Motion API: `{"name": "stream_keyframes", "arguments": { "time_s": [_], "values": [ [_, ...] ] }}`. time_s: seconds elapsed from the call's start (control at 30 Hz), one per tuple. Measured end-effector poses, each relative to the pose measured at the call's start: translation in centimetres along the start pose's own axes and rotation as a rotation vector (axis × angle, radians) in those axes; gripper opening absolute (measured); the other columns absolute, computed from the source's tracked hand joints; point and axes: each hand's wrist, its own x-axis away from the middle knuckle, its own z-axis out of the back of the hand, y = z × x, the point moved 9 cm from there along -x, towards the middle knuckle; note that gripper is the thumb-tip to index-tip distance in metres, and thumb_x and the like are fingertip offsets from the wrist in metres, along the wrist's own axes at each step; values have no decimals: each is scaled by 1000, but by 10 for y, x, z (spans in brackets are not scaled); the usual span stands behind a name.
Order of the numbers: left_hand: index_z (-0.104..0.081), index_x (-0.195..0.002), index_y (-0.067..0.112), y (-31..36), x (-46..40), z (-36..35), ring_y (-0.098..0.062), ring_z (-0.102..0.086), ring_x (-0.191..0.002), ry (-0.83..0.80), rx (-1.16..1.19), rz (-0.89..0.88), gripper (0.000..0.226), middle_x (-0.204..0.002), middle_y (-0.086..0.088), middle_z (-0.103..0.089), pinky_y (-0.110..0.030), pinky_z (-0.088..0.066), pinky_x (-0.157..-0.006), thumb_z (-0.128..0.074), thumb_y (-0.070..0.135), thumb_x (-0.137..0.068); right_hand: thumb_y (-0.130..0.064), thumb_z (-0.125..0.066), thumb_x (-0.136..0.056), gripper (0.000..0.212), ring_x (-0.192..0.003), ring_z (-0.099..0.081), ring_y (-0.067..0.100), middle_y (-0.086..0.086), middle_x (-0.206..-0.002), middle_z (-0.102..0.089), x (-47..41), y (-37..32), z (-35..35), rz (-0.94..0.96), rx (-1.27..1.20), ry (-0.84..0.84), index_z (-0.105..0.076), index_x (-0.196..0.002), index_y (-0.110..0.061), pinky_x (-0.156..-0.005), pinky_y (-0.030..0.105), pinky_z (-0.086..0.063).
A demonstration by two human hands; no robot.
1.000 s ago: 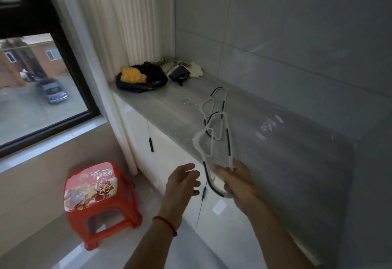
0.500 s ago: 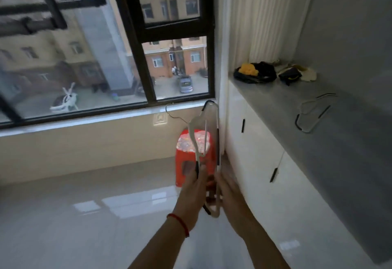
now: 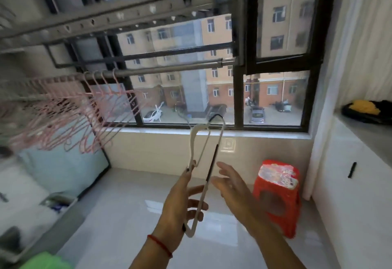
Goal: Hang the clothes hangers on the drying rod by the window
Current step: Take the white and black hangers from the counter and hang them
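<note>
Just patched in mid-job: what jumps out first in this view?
The white hanger held up at centre by the left hand, the right hand open beside it. Left, pink hangers crowd the drying rod by the window; a red stool stands lower right.

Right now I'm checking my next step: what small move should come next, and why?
Probably lift the white plastic hanger, gripped by the left hand, up-left toward the grey metal drying rod: its hook sits well below the rod, and the right hand is open.
</note>
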Motion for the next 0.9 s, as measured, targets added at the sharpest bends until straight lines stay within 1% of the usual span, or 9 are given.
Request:
{"name": "stream_keyframes", "arguments": {
  "time_s": [0.1, 0.17, 0.27, 0.37, 0.5, 0.63, 0.67, 0.77, 0.9],
  "values": [
    [-64, -109, 17, 38, -2, 66, -37, -65, -78, 20, 2, -47, 40, -108, -15, -76, -45, -50, -70, -46, 53, -101, -42, -57, -101, 39, -128, -51, 11, -8, -147, -49, -19, -26, -51, 48, 30, -37, -49, -139, -39, -108, 35, -47],
    [-64, -110, 18, 64, -11, 100, -38, -65, -79, 6, 4, -81, 38, -105, -19, -76, -45, -51, -72, -45, 50, -101, -39, -58, -101, 35, -125, -54, 9, -9, -140, -54, -30, -45, -82, 71, 42, -49, -52, -135, -38, -107, 36, -48],
    [-58, -124, 24, 105, -38, 140, -39, -67, -81, -24, -12, -123, 37, -107, -19, -76, -42, -53, -67, -45, 49, -101, -33, -59, -101, 32, -120, -57, 7, -10, -134, -56, -42, -67, -118, 103, 44, -32, -55, -132, -37, -100, 32, -52],
    [-59, -131, 26, 147, -69, 166, -38, -68, -78, -47, -71, -195, 42, -108, -20, -75, -39, -53, -63, -46, 50, -99, -29, -59, -101, 28, -117, -59, 7, -10, -131, -58, -52, -74, -142, 114, 39, 0, -58, -127, -39, -103, 39, -53],
    [-59, -133, 25, 180, -103, 182, -39, -69, -77, -90, -92, -191, 44, -111, -26, -72, -42, -53, -70, -47, 48, -98, -26, -60, -100, 27, -117, -60, 10, -11, -130, -59, -60, -74, -163, 97, 55, 20, -59, -124, -39, -102, 40, -56],
    [-54, -135, 22, 192, -130, 188, -41, -67, -89, -129, -149, -148, 43, -120, -26, -62, -44, -54, -76, -46, 46, -100, -22, -61, -99, 27, -113, -62, 9, -11, -126, -61, -66, -76, -167, 117, 92, 45, -63, -121, -38, -99, 39, -57],
    [-52, -135, 21, 192, -136, 189, -41, -66, -89, -132, -163, -134, 43, -122, -27, -60, -44, -55, -75, -46, 45, -100, -22, -61, -99, 26, -112, -63, 8, -12, -125, -62, -68, -77, -166, 121, 100, 51, -63, -120, -38, -99, 39, -57],
    [-47, -138, 20, 190, -151, 186, -40, -64, -85, -146, -168, -94, 45, -123, -28, -57, -40, -56, -67, -46, 43, -100, -22, -60, -100, 26, -111, -62, 8, -15, -123, -61, -74, -82, -162, 133, 122, 64, -63, -119, -39, -100, 38, -56],
    [-46, -139, 20, 192, -170, 185, -39, -64, -84, -126, -214, -100, 46, -122, -27, -57, -38, -56, -61, -44, 46, -101, -22, -61, -99, 24, -110, -64, 8, -16, -120, -64, -82, -80, -160, 148, 125, 69, -65, -115, -40, -99, 40, -57]
  ]
}}
